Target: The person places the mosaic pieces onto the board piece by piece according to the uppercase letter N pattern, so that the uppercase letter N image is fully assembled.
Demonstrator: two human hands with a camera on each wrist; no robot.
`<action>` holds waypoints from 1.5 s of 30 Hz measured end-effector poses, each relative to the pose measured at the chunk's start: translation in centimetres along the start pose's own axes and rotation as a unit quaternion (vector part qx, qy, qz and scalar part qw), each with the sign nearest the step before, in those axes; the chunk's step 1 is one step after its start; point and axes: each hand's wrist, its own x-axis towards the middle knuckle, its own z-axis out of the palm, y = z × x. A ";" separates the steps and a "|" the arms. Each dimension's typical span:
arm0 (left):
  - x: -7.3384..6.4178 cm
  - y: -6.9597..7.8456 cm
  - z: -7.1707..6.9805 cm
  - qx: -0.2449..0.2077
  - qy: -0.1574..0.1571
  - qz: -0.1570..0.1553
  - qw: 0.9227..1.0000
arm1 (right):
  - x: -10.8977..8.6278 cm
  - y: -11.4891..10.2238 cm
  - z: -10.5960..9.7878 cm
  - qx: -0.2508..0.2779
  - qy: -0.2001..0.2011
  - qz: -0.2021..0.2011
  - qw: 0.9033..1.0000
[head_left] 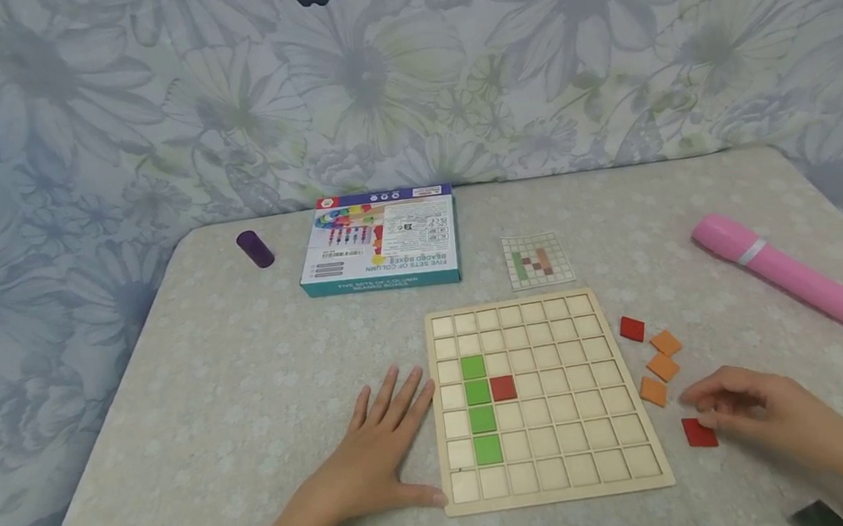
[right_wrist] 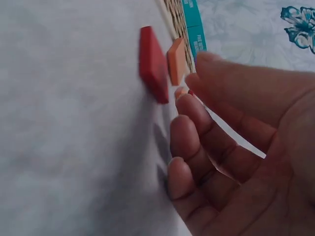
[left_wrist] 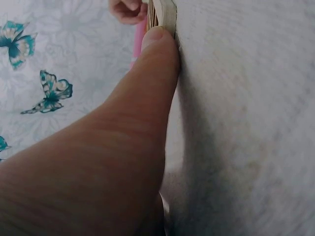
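My left hand [head_left: 381,450] lies flat with fingers spread along the left side of a wooden grid board [head_left: 559,502], its thumb against the near left corner. A column of several green square tiles [head_left: 483,419] sits in the grid, with one red tile [head_left: 503,388] beside it. Right of the board, my right hand [head_left: 769,412] is just over a loose red tile [head_left: 700,432]. In the right wrist view the fingers are loosely bent with nothing between them, and the red tile [right_wrist: 153,66] lies past the fingertips.
Three orange tiles [head_left: 662,367] and another red tile [head_left: 631,329] lie by the board's right edge. Behind it is a printed pattern card [head_left: 560,259]. A flat box [head_left: 382,245], a purple cylinder [head_left: 256,249] and a pink tube [head_left: 806,275] lie farther out.
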 end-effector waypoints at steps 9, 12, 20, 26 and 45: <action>0.0 0.1 -0.2 0.008 0.003 0.001 1.000 | -1.2 0.6 1.1 -0.056 0.023 -0.070 0.996; 0.1 0.2 -0.3 0.003 -0.003 -0.004 1.000 | -1.2 0.4 1.3 -0.063 0.019 -0.070 0.995; 0.3 0.1 -0.5 -0.002 -0.019 -0.016 1.000 | -1.3 -0.5 1.7 -0.086 0.045 -0.088 0.991; -0.1 0.1 -0.2 -0.004 -0.002 -0.003 1.000 | -1.7 -0.3 2.1 -0.072 0.048 -0.089 0.992; -0.3 0.3 -0.2 -0.013 -0.007 0.002 1.000 | 5.7 -4.6 1.9 0.122 -0.002 0.008 0.993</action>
